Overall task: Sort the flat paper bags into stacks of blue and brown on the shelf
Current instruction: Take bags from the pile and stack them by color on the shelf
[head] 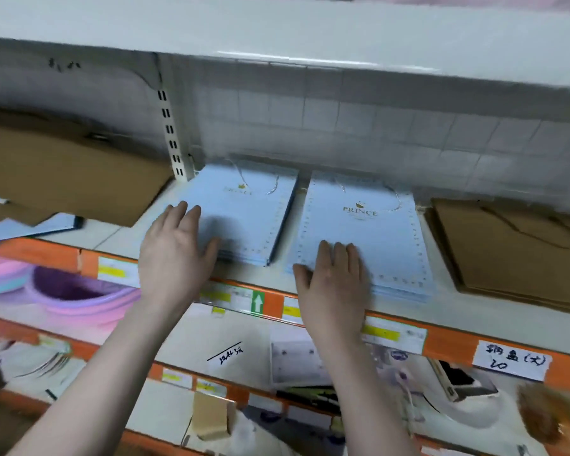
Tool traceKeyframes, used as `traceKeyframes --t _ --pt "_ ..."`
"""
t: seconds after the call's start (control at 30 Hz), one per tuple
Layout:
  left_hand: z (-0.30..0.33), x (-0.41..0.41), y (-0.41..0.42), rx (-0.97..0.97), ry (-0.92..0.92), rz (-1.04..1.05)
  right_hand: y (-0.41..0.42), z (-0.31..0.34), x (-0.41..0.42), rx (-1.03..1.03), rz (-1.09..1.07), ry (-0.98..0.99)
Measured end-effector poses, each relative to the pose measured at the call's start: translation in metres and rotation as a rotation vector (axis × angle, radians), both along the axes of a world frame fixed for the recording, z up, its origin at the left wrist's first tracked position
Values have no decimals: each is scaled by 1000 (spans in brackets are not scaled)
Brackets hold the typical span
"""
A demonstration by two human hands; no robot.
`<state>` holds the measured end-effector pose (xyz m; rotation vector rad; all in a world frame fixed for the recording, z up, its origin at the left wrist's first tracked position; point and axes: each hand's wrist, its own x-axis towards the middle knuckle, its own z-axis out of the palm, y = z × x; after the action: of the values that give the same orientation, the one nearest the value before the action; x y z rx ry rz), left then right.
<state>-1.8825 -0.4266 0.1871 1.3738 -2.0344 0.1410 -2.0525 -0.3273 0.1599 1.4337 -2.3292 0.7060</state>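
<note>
Two stacks of flat light-blue paper bags lie side by side on the white shelf (119, 235). My left hand (175, 255) rests flat, fingers straight, on the near left corner of the left blue stack (250, 209). On the near edge of the right blue stack (366, 232), printed "PRINCE", my right hand (333, 284) lies flat. A stack of flat brown paper bags (514, 251) sits to the right of the blue ones. Another brown bag or sheet (66, 179) lies at the left, overhanging a blue item (30, 228).
An upper shelf board (277, 31) hangs close above. The orange shelf rail (458, 343) carries price labels and a handwritten tag (510, 360). Pink and purple plastic basins (66, 291) sit lower left; assorted small goods fill the lower shelves.
</note>
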Motion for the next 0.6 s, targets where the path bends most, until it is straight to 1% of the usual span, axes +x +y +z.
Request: traceKeyframes --t 0.23,0.37,0.53,0.6 --pt "6 155 -12 10 -24 207 -55 6 141 43 202 -49" --pt "12 250 -17 65 -53 335 -83 11 230 33 274 -47" --pt "16 348 -29 94 -94 412 -112 21 319 31 333 -33" --pt "20 378 -36 116 -82 435 -125 25 344 46 377 -27"
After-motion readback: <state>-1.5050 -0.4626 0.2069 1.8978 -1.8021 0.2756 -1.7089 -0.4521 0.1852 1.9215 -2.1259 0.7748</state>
